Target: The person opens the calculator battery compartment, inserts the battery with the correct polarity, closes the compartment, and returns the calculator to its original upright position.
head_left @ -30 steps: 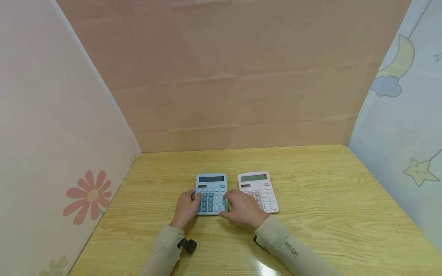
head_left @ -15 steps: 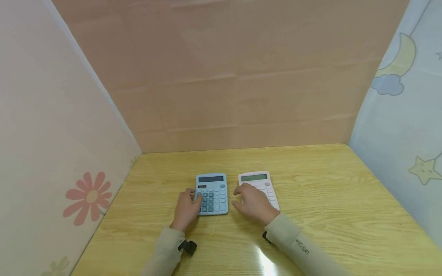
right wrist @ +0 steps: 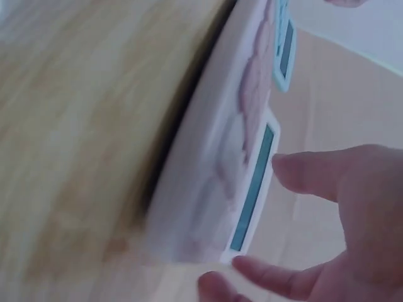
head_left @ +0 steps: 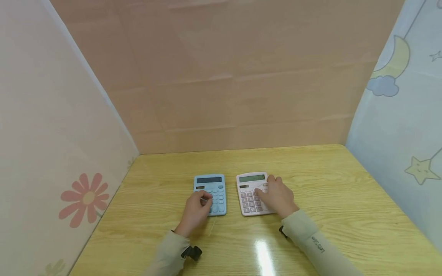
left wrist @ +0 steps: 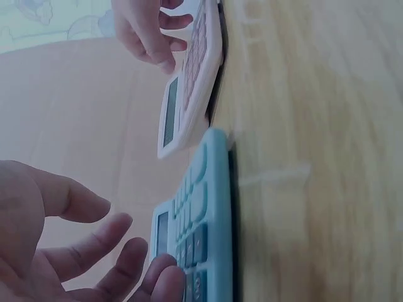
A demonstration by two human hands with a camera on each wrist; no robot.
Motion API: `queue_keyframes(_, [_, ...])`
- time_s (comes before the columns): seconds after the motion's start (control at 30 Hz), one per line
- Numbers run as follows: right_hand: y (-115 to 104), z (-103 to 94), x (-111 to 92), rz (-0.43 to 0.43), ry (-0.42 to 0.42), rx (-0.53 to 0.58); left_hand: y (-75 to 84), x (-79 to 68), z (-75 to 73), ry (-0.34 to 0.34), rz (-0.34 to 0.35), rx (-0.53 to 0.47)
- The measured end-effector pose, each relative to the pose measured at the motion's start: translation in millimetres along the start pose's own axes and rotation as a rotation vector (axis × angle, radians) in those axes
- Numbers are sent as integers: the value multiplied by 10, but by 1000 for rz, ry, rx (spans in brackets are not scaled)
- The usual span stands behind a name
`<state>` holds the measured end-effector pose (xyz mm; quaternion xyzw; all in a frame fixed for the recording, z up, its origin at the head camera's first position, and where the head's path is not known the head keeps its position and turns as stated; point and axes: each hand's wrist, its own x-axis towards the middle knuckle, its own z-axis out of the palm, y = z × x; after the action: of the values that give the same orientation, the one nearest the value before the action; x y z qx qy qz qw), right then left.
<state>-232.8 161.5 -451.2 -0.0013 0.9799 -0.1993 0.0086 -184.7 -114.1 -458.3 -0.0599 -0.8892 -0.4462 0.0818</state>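
Note:
A light blue calculator (head_left: 221,197) lies on the wooden table. My left hand (head_left: 195,211) hovers over its lower left keys, fingers loosely bent and holding nothing; the left wrist view shows a gap between thumb and fingers. To the right lies a pink calculator (head_left: 249,200), turned slightly. Over its right side is my right hand (head_left: 279,196), with the thumb above the keys and the fingers by the right edge. In the right wrist view, thumb and fingers are spread around the display end. Whether the fingertips touch the edge I cannot tell.
The wooden table (head_left: 321,184) stretches out on both sides of the calculators. Behind it stands a plain tan backdrop (head_left: 207,96), with patterned side panels at left and right. A thin pale line (head_left: 212,227) shows on the table below the blue calculator.
My right hand has left the blue calculator's right edge and crossed to the pink calculator's right side. My left hand has released the blue calculator's left edge and lifted over its keys.

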Motion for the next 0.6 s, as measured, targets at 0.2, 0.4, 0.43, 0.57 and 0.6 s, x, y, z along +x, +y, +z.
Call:
queue_keyframes(0.2, [87,26,26,63,-103,-25,19,-20,43,-78,45,18])
queue_keyframes(0.4, [105,15,32,78,-124,10,55,7,73,-170,87,-39])
queue_keyframes(0.43, [105,6,31,78,-124,18,59,13,83,-187,87,-53])
queue_keyframes(0.57, [88,-27,12,74,-127,51,60,28,137,-256,72,-107])
queue_keyframes(0.6, [88,-26,11,74,-129,60,62,28,154,-278,63,-122])
